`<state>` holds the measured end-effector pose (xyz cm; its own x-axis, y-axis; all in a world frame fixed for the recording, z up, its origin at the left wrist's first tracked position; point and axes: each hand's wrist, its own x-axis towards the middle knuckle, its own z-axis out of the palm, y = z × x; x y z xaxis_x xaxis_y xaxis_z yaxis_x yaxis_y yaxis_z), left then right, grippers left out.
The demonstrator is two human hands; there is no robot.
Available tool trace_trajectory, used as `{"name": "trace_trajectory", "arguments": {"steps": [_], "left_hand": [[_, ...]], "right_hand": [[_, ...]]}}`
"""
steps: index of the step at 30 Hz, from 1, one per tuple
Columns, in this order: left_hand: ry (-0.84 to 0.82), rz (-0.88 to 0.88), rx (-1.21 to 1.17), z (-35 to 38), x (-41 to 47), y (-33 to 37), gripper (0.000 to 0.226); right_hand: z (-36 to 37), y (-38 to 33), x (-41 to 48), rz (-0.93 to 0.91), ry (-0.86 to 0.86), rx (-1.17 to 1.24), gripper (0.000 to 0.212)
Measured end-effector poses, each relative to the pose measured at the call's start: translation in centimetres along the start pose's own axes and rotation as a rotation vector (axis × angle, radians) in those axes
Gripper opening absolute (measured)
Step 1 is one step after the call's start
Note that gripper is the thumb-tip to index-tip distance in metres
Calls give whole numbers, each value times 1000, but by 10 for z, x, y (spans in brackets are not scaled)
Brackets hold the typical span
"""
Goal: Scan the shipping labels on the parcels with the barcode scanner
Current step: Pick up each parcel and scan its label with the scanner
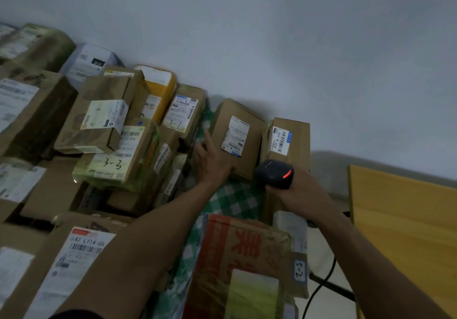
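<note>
Scanner (pixel 274 174) sits gripped in the right hand (pixel 300 188), near the box (pixel 223 118) by the wall (pixel 272 46) that the left hand (pixel 210 161) touches with straight fingers (pixel 206 137); best aim squarely at its label (pixel 236 135), holding both steady.

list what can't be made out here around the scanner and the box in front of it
Head view only:
- barcode scanner: its grip and trigger are hidden inside the right hand, and the scan window faces away.
- label on the brown box: the print is too small and blurred to read.
- red-printed carton: cut off by the bottom edge.
- black cable: the top is hidden behind the right forearm, and the rest leaves the frame.
</note>
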<state>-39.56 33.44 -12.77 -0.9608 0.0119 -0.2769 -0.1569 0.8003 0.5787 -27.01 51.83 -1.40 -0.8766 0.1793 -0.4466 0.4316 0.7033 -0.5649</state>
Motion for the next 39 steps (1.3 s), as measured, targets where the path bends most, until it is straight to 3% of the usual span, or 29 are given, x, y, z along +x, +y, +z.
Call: {"name": "trace_trajectory", "arguments": {"steps": [4,8,10,12,18,21,26,29,34,39], "left_hand": [[-28,-9,-140,-4,-6,1,119],[-102,-179,-289,-13,-7,1,116],[-131,-196,-341,-18,-8,3,103],[-141,-181,-330,-25,-11,4,92],[-64,-138,-218,-55,-29,2,90],[-24,-104,-303,-77,-43,3,87],[19,23,-795,-119,-72,13,76],[-59,76,-1011,-137,-86,20,89],[-231,216,-1107,-153,-115,47,104],[-326,372,-1084,-157,-148,62,93]], "right_hand": [[0,0,-2,7,7,-16,52],[1,0,-3,26,1,2,56],[1,2,-3,24,6,0,58],[2,2,-3,8,15,6,56],[-2,-5,-12,-8,30,85,52],[-9,-14,-24,-34,42,128,48],[-31,-24,-57,-131,106,237,37],[-42,-29,-77,-160,191,348,34],[-60,-45,-109,-227,361,511,38],[-73,-52,-135,-264,428,586,44]]}}
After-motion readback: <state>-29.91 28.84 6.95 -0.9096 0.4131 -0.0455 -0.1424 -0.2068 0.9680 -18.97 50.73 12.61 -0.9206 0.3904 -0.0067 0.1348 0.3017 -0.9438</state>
